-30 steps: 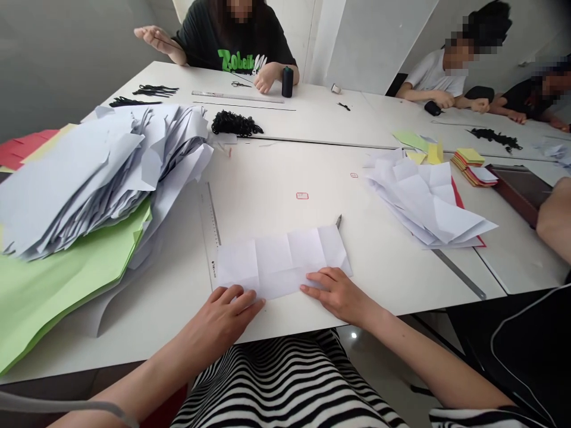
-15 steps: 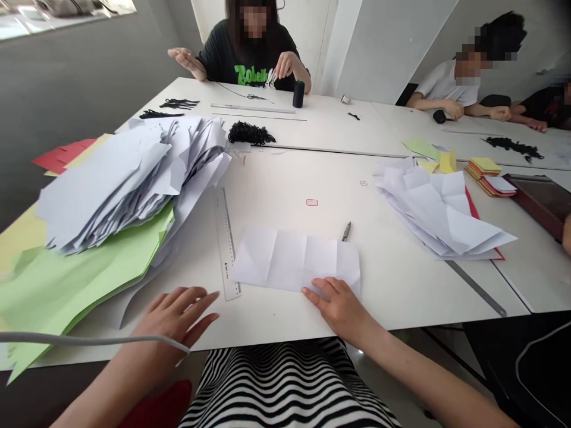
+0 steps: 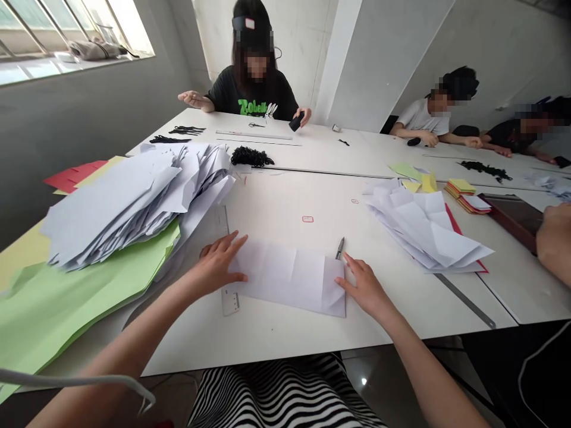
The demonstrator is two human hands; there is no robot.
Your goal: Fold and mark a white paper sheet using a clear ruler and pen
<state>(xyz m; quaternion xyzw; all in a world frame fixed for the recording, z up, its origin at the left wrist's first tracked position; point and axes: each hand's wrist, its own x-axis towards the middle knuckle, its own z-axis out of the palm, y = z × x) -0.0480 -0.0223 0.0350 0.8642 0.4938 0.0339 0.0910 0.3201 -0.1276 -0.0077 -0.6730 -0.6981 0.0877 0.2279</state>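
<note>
A white sheet of paper (image 3: 285, 270) with upright creases lies flat on the table in front of me. My left hand (image 3: 223, 261) is at its left end, fingers spread, thumb over the paper's edge. Under that hand runs a clear ruler (image 3: 231, 303), partly covered. At the right end, my right hand (image 3: 363, 282) has its fingers apart, with thumb and fingertips at the paper's edge. A pen (image 3: 340, 247) lies just beyond the paper, close to my right fingertips.
Stacked white paper (image 3: 120, 202) and green sheets (image 3: 102, 285) cover the left side. To the right are creased white sheets (image 3: 423, 220), a metal ruler (image 3: 466, 301) and sticky-note pads (image 3: 461, 189). Black cord (image 3: 252, 157) lies farther back. A co-worker (image 3: 256, 89) sits opposite, holding a black spool (image 3: 296, 122).
My left hand has moved up and right from the table to the paper's left end. My right hand has shifted to its right edge. The co-worker opposite has lifted the spool.
</note>
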